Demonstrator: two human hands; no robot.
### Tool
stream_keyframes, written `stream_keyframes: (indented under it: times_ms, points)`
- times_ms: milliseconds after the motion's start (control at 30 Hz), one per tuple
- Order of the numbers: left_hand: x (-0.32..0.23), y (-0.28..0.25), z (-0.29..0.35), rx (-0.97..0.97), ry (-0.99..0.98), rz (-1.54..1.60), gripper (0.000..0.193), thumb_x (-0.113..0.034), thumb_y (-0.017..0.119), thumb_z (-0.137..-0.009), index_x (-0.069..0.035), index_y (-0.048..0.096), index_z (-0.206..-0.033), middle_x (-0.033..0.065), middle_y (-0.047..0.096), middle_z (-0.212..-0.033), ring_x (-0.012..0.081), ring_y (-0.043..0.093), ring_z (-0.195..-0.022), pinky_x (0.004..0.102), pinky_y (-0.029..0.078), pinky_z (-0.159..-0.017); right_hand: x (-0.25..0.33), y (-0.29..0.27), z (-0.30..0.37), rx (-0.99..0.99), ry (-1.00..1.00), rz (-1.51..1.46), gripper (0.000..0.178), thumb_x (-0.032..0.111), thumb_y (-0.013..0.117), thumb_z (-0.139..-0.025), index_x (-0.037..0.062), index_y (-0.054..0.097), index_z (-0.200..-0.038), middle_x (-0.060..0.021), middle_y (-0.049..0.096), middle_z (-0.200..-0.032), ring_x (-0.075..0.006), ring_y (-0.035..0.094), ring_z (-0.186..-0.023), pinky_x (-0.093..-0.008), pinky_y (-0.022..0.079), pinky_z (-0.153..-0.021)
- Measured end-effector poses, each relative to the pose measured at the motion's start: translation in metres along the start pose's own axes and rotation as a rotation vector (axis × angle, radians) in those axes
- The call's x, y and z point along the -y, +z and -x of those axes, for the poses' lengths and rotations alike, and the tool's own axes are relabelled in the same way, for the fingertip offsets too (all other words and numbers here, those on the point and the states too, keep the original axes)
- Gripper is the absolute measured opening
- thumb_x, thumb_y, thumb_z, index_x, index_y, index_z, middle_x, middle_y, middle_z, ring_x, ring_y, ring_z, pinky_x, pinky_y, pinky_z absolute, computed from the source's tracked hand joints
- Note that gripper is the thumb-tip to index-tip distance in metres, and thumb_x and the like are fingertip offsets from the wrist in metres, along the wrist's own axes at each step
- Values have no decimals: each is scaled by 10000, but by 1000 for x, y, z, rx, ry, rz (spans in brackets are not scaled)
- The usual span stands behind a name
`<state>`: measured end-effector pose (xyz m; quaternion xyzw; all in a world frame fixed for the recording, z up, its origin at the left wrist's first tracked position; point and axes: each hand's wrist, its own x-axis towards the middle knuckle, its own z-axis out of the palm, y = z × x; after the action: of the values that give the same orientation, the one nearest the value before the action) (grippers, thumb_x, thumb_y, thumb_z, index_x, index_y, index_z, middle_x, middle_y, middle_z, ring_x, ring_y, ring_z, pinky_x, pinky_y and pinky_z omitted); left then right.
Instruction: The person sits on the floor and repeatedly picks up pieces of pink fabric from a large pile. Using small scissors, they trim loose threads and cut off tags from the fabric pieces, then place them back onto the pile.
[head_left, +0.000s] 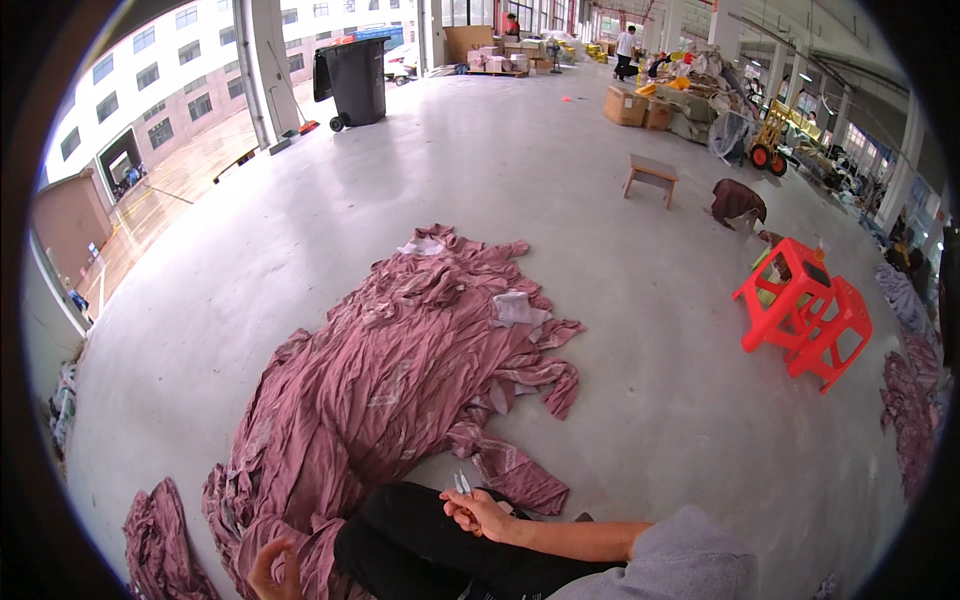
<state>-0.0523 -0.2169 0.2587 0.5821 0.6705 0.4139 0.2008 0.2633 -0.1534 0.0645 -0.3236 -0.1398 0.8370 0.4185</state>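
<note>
My right hand [482, 516] rests over my dark-trousered lap, its fingers wrapped round small metal thread snips [462, 483] with the blades pointing up and away. At the lower edge, my left hand [275, 572] is beside the fabric, fingers curved and apart, with nothing visible in it. A large heap of dusty-pink fabric [370, 370] spreads across the floor ahead and to the left of my legs, with white patches showing in places. Part of the left hand is cut off by the frame.
A smaller pink bundle [165, 540] lies at the far left. To the right are red plastic stools [790, 290], a low wooden stool [652, 175] and a dark-covered stool [738, 200]. Farther off stand a black wheeled bin [355, 85], cardboard boxes [625, 106] and a walking person [625, 50].
</note>
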Motion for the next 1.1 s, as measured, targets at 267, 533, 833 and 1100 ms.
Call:
stream_keyframes:
  times_ms: [267,533,833,1100]
  points:
    - [-197,52,-23,531,401,1067,216,-131,552,-912,8,611,-1066,215,648,-968,356,587,-983,430,472,-858,-16,17,19,-4,-452,624,173,183,543,-949,22,550,-1013,-4,540,-745,-68,492,-623,-209,418,-579]
    - [-254,96,-27,963,888,1427,399,-268,464,-946,34,556,-1191,337,594,-1060,432,563,-1020,512,420,-892,-22,35,35,55,-737,1123,214,80,667,-830,67,572,-1021,-57,567,-694,-135,541,-594,-255,421,-538]
    - [-267,104,-13,1047,709,1624,366,-290,491,-951,-29,611,-1179,347,584,-1104,451,560,-1055,545,396,-918,-24,33,31,92,-843,1094,253,11,666,-784,58,567,-1012,-68,563,-693,-142,544,-568,-257,421,-528]
    - [-263,123,-1,1085,551,1826,270,-230,583,-918,-62,654,-1117,307,600,-1118,414,558,-1081,570,410,-938,5,54,53,179,-803,1111,314,-14,652,-755,58,550,-1043,-77,563,-710,-190,585,-617,-281,448,-565]
